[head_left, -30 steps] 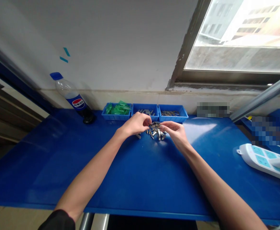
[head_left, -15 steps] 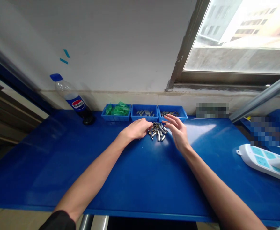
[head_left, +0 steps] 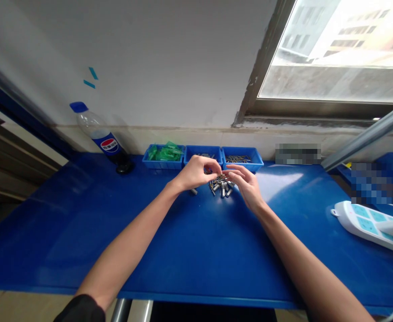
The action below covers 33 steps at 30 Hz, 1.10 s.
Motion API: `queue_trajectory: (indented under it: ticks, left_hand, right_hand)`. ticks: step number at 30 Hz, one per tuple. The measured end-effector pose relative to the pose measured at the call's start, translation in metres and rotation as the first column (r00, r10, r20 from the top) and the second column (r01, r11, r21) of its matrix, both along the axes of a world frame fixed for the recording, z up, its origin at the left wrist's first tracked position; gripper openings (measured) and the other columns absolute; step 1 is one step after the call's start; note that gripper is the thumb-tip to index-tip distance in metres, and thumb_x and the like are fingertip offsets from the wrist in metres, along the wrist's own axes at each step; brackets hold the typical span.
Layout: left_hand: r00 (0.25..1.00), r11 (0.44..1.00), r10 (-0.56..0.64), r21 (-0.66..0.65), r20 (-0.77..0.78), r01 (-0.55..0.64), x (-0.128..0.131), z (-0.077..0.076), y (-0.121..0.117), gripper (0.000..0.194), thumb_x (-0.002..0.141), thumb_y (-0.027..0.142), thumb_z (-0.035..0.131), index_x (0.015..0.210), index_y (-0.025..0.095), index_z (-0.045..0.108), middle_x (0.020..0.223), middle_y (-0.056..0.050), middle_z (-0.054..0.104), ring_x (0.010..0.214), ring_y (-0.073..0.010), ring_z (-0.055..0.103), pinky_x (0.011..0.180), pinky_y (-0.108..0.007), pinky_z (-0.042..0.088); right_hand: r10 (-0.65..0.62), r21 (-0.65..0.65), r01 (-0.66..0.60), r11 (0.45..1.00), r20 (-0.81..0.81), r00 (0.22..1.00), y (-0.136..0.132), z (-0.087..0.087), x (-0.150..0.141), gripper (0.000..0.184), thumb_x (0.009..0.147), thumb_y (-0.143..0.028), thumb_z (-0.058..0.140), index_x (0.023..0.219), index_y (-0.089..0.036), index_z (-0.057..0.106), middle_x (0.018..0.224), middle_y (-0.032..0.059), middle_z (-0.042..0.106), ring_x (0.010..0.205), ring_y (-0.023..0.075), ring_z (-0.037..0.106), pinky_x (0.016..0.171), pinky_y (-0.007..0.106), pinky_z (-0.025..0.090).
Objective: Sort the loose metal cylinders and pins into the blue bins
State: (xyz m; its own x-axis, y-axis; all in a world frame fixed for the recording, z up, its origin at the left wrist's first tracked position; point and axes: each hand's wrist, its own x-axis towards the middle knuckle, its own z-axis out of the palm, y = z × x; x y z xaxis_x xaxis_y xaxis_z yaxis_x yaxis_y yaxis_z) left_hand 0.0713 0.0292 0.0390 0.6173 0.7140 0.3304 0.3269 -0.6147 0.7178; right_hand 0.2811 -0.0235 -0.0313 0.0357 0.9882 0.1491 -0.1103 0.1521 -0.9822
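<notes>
A pile of small metal cylinders and thin brass-toned pins (head_left: 222,188) lies on the blue table (head_left: 196,250). Just above its back part, my left hand (head_left: 199,172) is closed, thumb and forefinger tips pinched together. My right hand (head_left: 246,184) meets it from the right, thumb and fingers drawn close; what either fingertip pair holds is too small to make out. One loose metal cylinder (head_left: 194,191) rests under my left wrist, apart from the pile.
Behind my hands stand three blue bins: one with green plastic pieces (head_left: 165,152), one with metal cylinders (head_left: 201,156), partly hidden, and one with thin metal pins (head_left: 238,159). A cola bottle (head_left: 107,145) stands at left, a white power strip (head_left: 367,221) at right.
My left hand has moved right, its fingertips now meeting those of my right hand over the pile. My right fingers have drawn closer together. The loose cylinder now shows beside the pile.
</notes>
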Motion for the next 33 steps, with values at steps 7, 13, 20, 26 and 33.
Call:
queue_trajectory:
  ticks: [7,13,20,26,33]
  left_hand:
    - [0.996,0.990,0.061,-0.128,0.065,-0.052,-0.003,-0.004,0.003,0.007,0.076,0.018,0.079,0.080,0.013,0.081,0.079,-0.007,0.080,0.072,-0.0171,0.075,0.067,-0.023,0.055]
    - [0.993,0.995,-0.022,-0.096,-0.116,0.011,-0.008,-0.004,0.005,0.007,0.078,0.016,0.075,0.082,0.015,0.081,0.080,-0.004,0.080,0.074,-0.0160,0.073,0.070,-0.022,0.053]
    - [0.902,0.993,-0.106,0.004,-0.419,0.119,-0.010,-0.022,0.011,0.019,0.075,0.006,0.073,0.086,0.018,0.083,0.086,-0.005,0.077,0.081,-0.0171,0.071,0.075,-0.023,0.051]
    - [0.847,0.985,-0.131,0.031,-0.515,0.171,-0.004,-0.029,0.009,0.020,0.082,0.006,0.071,0.091,0.019,0.083,0.097,-0.007,0.073,0.086,-0.0179,0.069,0.078,-0.024,0.050]
    - [0.804,0.981,-0.135,0.033,-0.579,0.189,-0.008,-0.022,0.006,0.012,0.089,0.010,0.065,0.090,0.017,0.075,0.103,-0.008,0.068,0.093,-0.0199,0.066,0.078,-0.025,0.048]
  right_hand:
    - [0.045,-0.056,-0.048,0.997,-0.060,0.997,-0.004,0.002,-0.008,0.031,0.077,-0.047,0.089,0.097,-0.025,0.080,0.089,0.0045,0.081,0.083,0.0227,0.075,0.087,0.040,0.059]
    - [0.011,-0.067,-0.011,0.998,0.001,1.000,0.000,-0.003,-0.002,0.033,0.073,-0.049,0.091,0.092,-0.024,0.082,0.081,0.0041,0.079,0.074,0.0214,0.072,0.078,0.038,0.058]
    - [-0.139,0.038,0.140,0.989,-0.041,0.989,0.003,-0.003,0.003,0.045,0.074,-0.044,0.090,0.114,-0.027,0.077,0.115,0.0078,0.080,0.105,0.0287,0.075,0.100,0.047,0.056]
    - [-0.115,0.056,0.120,0.991,-0.086,0.990,0.002,0.000,0.006,0.059,0.078,-0.038,0.086,0.134,-0.034,0.066,0.146,0.0077,0.066,0.127,0.0314,0.067,0.111,0.050,0.051]
    - [-0.097,0.006,0.098,0.995,-0.068,0.993,0.001,0.001,0.004,0.051,0.079,-0.040,0.085,0.127,-0.031,0.069,0.140,0.0084,0.069,0.115,0.0305,0.072,0.102,0.047,0.056]
